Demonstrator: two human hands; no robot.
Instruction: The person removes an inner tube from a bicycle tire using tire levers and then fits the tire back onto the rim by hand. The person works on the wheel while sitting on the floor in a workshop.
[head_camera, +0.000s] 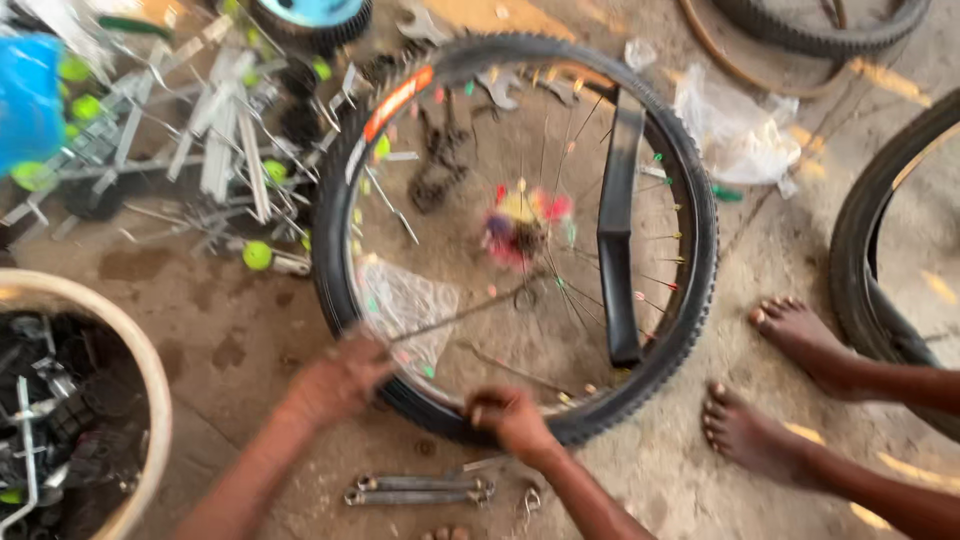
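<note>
- A bicycle wheel (690, 250) with a black knobby tyre lies flat on the dirt floor, filling the middle of the frame; its hub (522, 228) is wrapped in bright red, yellow and blue decoration, and coloured beads sit on the spokes.
- The left hand (340, 378) is at the lower-left arc of the wheel, curled against the rim and tyre; motion blur hides the fingers, so how tightly they close cannot be told.
- The right hand (510, 415) sits on the bottom arc, fingers bent over the tyre edge and pressed onto it.
- The wheel therefore extends up and away from both hands, with its near edge under them.
- A black strip of rubber (617, 230) lies across the spokes right of the hub, running from the upper rim down to the lower right.
- Clear plastic wrap (405, 300) rests inside the wheel at lower left.
- Two metal spanners (420, 490) lie side by side on the floor just below the hands.
- Two bare feet (770, 380) of another person stand at the right, near the tyre.
- A round basin (150, 380) of dark metal parts is at the lower left.
- A heap of metal frames with green balls (200, 140) fills the upper left.
- Another tyre (860, 250) curves at the right edge, and a crumpled plastic bag (735, 130) lies at upper right.
</note>
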